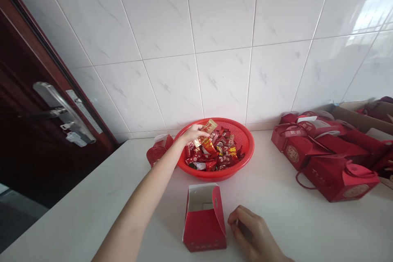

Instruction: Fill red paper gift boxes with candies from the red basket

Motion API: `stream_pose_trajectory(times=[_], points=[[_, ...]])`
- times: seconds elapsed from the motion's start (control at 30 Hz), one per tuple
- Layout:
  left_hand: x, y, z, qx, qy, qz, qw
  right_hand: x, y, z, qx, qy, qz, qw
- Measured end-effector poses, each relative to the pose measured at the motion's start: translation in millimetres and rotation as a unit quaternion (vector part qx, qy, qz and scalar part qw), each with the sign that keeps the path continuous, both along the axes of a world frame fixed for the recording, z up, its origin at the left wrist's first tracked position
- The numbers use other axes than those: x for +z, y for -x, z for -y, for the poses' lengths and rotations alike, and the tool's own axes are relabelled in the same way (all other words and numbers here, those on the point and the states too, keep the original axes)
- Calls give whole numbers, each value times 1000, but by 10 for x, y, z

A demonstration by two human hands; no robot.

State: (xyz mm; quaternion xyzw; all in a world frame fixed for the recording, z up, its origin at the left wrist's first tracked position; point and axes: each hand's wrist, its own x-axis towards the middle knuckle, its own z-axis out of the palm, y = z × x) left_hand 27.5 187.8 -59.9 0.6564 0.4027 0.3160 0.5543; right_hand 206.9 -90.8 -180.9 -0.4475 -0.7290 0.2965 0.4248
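My left hand (194,134) reaches over a red plastic basket (247,141) and pinches a gold-wrapped candy (209,127) with red print. Beneath it, the basket holds a heap of wrapped candies (225,159), mostly red and dark red. In front of the basket stands an open red gift box (204,229), its pale inside showing and one rounded flap raised at the right. My right hand (250,229) rests on the table just right of this box, fingers curled in, with nothing visible in them.
Several closed red gift boxes (331,176) crowd the right side, by a cardboard carton (346,114). Another red box (161,147) stands left of the basket, partly behind my left arm. A tiled wall (224,82) backs the white table (101,188); a dark red door (21,102) is at left.
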Motion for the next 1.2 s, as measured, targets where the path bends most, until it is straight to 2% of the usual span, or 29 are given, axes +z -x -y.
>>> stream_pose_trajectory(times=[0.2,0.6,0.9,1.07,1.13,1.2], points=[[29,-16,43,-8,-2,10,1000,21,-6,-18,0,-6,-1,1000],[41,-30,-43,47,-63,133,988,-3,-4,-14,0,-1,-1,1000],[57,-51,-9,66,-83,166,980,0,-6,-15,0,2,1,1000],[147,-82,109,65,-87,167,980,-5,-23,-41,-19,-2,-15,1000],[200,-94,225,61,-91,167,980,71,-63,-81,-48,0,-43,998],[242,-107,384,53,-85,169,981,226,-112,-149,-90,10,-89,992]])
